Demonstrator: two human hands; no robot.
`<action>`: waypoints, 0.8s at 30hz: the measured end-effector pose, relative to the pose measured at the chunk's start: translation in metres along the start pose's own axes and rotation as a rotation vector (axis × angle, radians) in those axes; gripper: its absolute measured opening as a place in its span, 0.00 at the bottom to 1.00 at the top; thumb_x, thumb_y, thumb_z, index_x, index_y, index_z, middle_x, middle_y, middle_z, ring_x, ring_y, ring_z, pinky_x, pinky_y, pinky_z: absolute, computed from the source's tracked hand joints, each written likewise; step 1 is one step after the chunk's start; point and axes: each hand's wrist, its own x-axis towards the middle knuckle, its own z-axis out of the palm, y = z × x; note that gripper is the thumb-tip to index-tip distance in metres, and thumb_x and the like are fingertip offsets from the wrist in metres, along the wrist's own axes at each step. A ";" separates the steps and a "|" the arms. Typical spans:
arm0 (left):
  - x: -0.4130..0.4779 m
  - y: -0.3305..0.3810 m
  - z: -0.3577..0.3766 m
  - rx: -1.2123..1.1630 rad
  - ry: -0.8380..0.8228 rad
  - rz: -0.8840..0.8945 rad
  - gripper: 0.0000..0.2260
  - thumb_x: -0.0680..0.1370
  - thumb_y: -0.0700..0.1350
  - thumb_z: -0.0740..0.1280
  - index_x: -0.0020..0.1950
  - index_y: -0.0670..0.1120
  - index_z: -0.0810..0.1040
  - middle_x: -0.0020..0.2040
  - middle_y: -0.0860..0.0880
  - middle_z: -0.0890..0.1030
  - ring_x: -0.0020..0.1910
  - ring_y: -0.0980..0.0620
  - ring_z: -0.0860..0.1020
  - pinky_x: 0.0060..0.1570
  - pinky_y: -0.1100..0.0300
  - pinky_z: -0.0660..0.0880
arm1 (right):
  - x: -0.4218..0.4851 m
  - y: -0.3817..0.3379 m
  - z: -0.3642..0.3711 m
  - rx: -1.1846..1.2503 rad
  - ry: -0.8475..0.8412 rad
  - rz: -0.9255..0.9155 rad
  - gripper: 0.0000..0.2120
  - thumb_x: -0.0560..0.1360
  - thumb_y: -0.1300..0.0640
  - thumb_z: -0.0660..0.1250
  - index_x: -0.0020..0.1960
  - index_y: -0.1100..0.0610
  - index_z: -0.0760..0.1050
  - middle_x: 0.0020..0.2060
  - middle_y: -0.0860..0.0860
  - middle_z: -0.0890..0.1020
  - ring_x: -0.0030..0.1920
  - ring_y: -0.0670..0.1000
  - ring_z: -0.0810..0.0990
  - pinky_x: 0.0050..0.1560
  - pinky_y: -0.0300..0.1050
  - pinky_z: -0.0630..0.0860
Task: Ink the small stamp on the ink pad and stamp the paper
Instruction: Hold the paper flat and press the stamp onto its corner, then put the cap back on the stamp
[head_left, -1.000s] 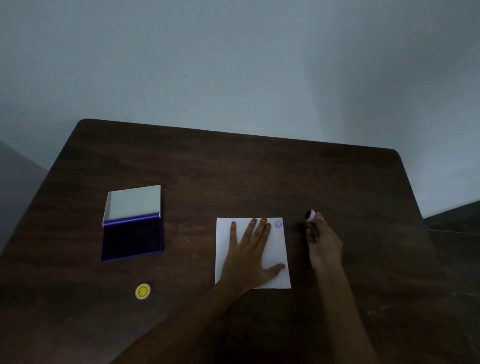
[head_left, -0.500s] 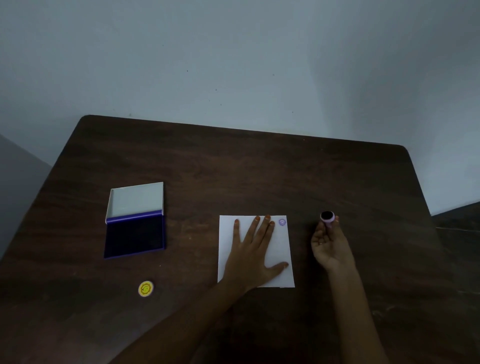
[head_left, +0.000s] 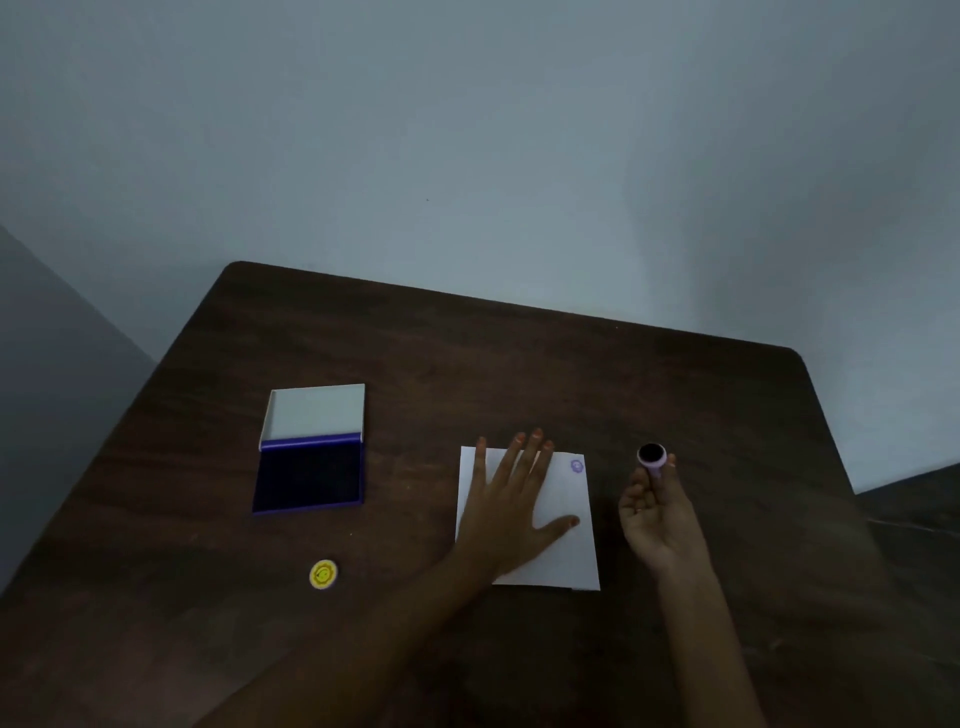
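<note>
I hold the small stamp in my right hand, its dark inked face turned up, just off the paper at three o'clock. One purple print marks the sheet's one o'clock corner. My left hand lies flat, spread wide, pinning it. To stamp again I should press straight down. The ink pad lies open at nine o'clock, holding dark ink.

1. A dark brown wooden table with rounded far corners stands against a pale wall.
2. An open ink pad lies at its left.
3. A yellow disc lies nearer, apart from it.
4. White paper lies at centre.
</note>
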 end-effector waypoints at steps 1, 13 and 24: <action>-0.002 -0.004 -0.006 0.019 0.024 -0.016 0.37 0.73 0.69 0.49 0.73 0.51 0.39 0.74 0.51 0.39 0.72 0.53 0.37 0.66 0.42 0.29 | 0.001 0.003 -0.002 -0.002 -0.001 0.013 0.13 0.79 0.55 0.53 0.37 0.55 0.67 0.13 0.46 0.75 0.17 0.37 0.74 0.20 0.26 0.70; -0.094 -0.086 -0.061 -0.082 0.215 -0.347 0.21 0.79 0.55 0.54 0.70 0.48 0.62 0.73 0.46 0.64 0.73 0.51 0.56 0.72 0.53 0.49 | -0.011 0.084 0.034 0.036 -0.172 0.181 0.03 0.74 0.59 0.65 0.43 0.56 0.77 0.28 0.51 0.85 0.33 0.44 0.83 0.27 0.32 0.79; -0.172 -0.118 -0.051 -0.070 0.060 -0.415 0.23 0.76 0.55 0.61 0.68 0.50 0.64 0.67 0.48 0.68 0.62 0.51 0.68 0.60 0.58 0.67 | -0.030 0.176 0.056 -0.219 -0.246 0.338 0.03 0.74 0.62 0.64 0.46 0.60 0.77 0.44 0.56 0.81 0.46 0.50 0.80 0.41 0.41 0.75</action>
